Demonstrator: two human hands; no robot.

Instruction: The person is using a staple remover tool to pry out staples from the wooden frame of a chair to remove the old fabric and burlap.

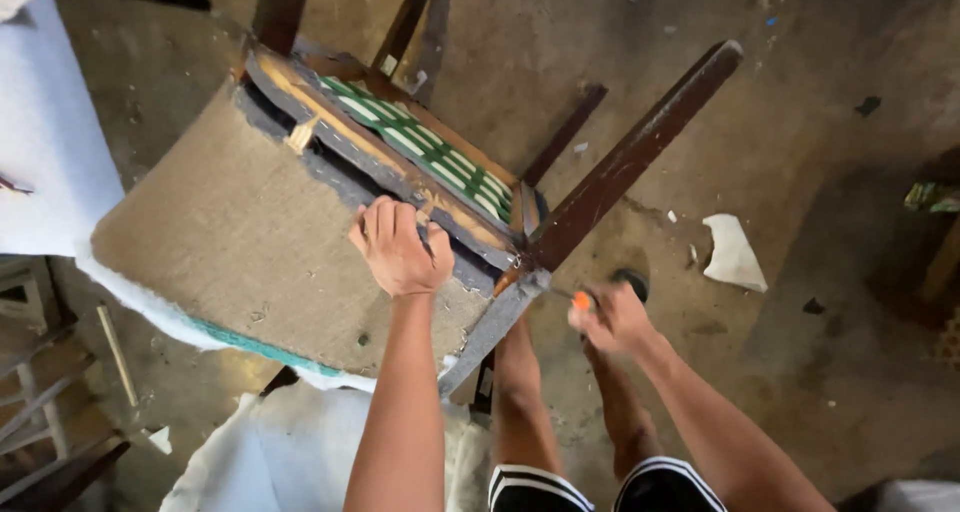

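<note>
An upholstered wooden chair point(230, 222) lies tipped over, its beige fabric panel facing me and its dark legs pointing up and right. My left hand point(398, 247) grips the grey fabric strip point(470, 262) along the seat's wooden frame, fingers curled over the edge. Green and white webbing point(430, 152) shows inside the frame. My right hand point(610, 317) is blurred beside the near chair leg point(630, 157). It is closed on a small tool with an orange handle point(581, 300), whose tip points at the frame corner.
White padding or cloth point(290, 447) lies under the chair near my legs. A pale blue sheet point(45, 142) covers the left. A torn white scrap point(735, 252) and small debris lie on the dirty concrete floor. Wooden furniture parts point(40, 412) stand at lower left.
</note>
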